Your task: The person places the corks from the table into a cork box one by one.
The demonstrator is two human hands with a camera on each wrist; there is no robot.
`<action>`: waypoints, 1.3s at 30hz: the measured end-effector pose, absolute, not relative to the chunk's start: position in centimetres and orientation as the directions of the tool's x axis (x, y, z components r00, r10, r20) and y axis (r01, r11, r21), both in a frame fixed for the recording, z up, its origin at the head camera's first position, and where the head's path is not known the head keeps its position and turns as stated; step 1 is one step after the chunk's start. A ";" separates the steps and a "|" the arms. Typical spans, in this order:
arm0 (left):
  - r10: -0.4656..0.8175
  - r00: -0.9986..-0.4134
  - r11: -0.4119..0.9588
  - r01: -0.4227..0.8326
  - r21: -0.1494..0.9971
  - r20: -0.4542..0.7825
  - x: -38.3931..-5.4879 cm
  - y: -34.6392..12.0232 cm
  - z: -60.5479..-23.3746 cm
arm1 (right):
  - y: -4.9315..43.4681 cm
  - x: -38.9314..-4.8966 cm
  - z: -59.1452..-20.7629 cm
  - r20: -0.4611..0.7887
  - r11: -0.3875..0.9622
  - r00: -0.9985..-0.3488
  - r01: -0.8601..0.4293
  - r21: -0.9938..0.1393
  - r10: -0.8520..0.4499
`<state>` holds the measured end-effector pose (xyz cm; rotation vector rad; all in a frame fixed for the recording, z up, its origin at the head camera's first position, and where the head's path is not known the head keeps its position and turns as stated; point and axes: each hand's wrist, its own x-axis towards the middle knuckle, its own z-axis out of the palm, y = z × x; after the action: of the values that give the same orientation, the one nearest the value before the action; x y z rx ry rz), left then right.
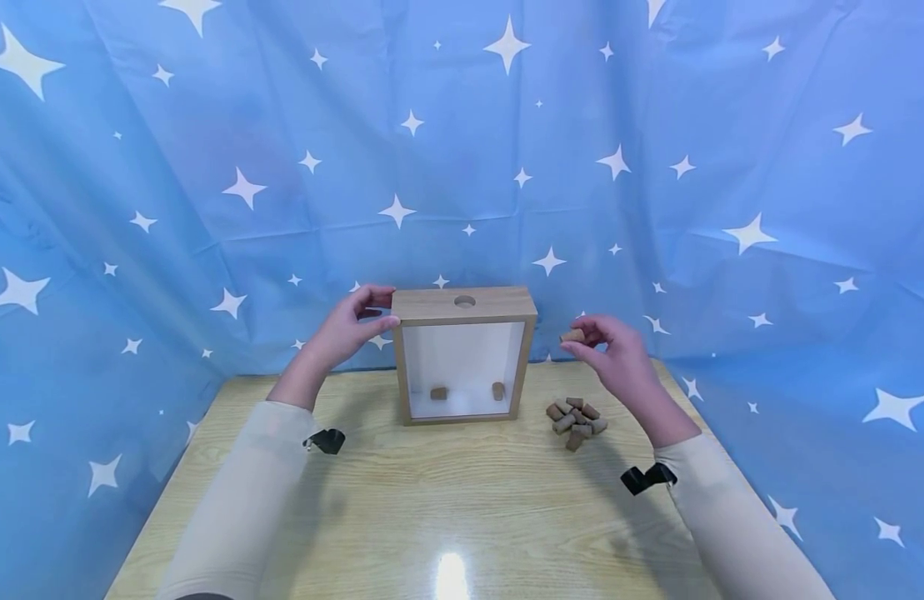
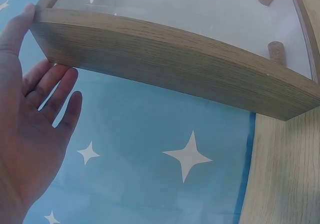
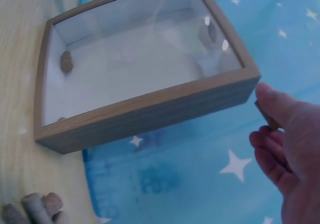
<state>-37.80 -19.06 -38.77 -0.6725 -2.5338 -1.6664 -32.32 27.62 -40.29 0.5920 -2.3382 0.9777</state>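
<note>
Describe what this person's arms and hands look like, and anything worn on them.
The left sleeve and right sleeve are long, plain and off-white. Near each wrist is a small, angular black piece; I can't tell what it is. The left hand and right hand are bare.

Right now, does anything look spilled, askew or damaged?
Nothing stands out: the box stands upright, left hand at its corner; two corks sit inside, the loose pile of corks lies beside it, and the right hand holds another cork.
</note>
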 end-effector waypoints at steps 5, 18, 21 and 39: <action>0.330 -0.907 0.333 0.371 0.867 0.262 -37.8 -19.1 -38.7 | 27.0 -32.7 -39.0 0.660 0.657 -0.736 -0.573 -0.490 -0.149; 0.332 -0.906 0.321 0.370 0.872 0.262 -37.9 -19.0 -38.7 | 24.5 -33.9 -36.6 0.695 0.634 -0.701 -0.613 -0.471 -0.160; 0.328 -0.908 0.326 0.366 0.872 0.259 -38.0 -18.9 -38.6 | 23.8 -34.3 -35.8 0.704 0.620 -0.689 -0.631 -0.466 -0.172; 0.339 -0.897 0.321 0.394 0.861 0.284 -38.1 -19.1 -38.9 | 18.6 -36.6 -32.5 0.638 0.539 -0.674 -0.717 -0.443 -0.372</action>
<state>-38.07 -19.08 -38.89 -0.6970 -2.5112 -1.6604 -36.58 18.58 -32.52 0.8822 -2.3043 0.9712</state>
